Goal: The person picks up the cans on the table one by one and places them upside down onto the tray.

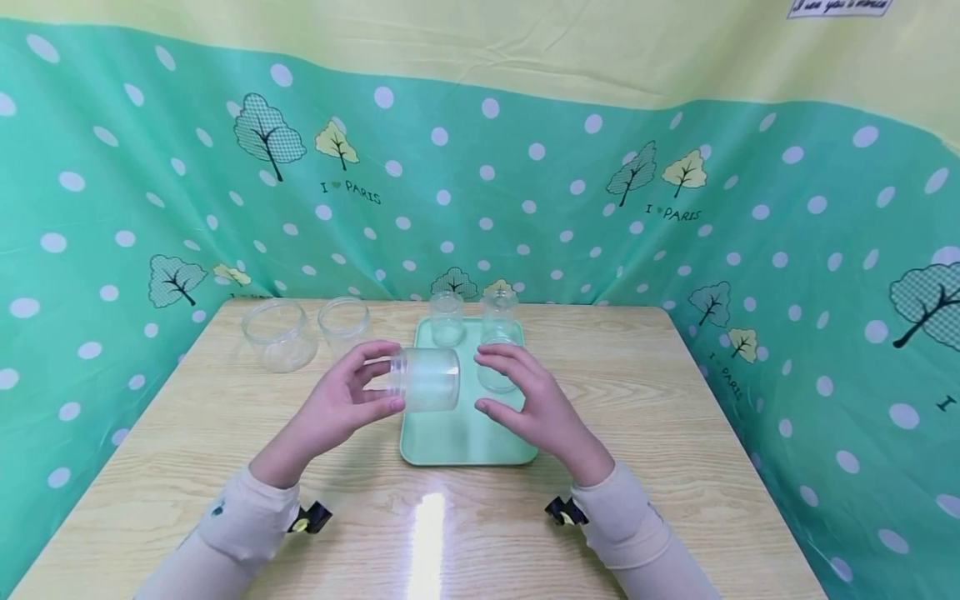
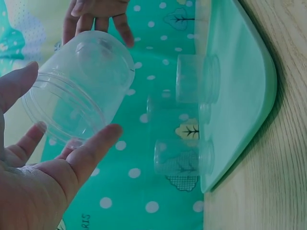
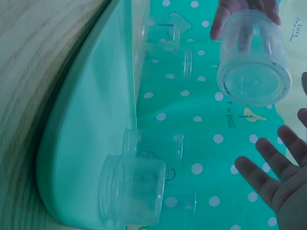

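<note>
My left hand point(image 1: 341, 400) grips a clear jar point(image 1: 431, 379) around its threaded mouth. The jar lies on its side in the air over the green tray point(image 1: 468, 446), its base turned to the right. Beyond that base, my right hand point(image 1: 536, 400) has its fingers spread and holds nothing; a gap separates them in the right wrist view. Three more clear jars stand on the tray, threaded mouths down: a back left jar point(image 1: 447, 321), a back right jar point(image 1: 499, 307) and a nearer jar point(image 3: 139, 189), partly hidden by the right hand in the head view.
Left of the tray, a wide clear container point(image 1: 280, 337) and a smaller one point(image 1: 344, 317) stand near the back of the wooden table point(image 1: 615, 375). A dotted green and yellow curtain point(image 1: 480, 200) hangs behind the table and along its sides.
</note>
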`<state>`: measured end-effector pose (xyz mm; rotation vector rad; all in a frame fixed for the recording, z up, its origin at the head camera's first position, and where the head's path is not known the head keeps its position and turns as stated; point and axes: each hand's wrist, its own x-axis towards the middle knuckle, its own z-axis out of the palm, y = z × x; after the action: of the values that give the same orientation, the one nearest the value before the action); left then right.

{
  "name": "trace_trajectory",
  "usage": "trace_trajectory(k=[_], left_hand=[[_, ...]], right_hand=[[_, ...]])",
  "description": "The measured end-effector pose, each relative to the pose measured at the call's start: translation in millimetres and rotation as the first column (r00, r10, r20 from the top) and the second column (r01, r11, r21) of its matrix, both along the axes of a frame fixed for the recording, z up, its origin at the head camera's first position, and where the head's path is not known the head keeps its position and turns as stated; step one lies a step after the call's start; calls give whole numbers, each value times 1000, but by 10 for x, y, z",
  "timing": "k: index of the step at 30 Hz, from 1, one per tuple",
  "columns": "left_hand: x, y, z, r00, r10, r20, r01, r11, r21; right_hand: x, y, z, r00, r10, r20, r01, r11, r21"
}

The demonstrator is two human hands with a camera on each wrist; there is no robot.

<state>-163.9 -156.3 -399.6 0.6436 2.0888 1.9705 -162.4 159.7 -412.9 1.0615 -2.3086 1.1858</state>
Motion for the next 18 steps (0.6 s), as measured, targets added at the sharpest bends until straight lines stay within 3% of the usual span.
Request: trace_trajectory(k=[18], left_hand=[[44,77,-39,1000,-6,-20,7,1000,28]], right_hand=[[21,-50,-31,987,116,111,-105,990,-97]])
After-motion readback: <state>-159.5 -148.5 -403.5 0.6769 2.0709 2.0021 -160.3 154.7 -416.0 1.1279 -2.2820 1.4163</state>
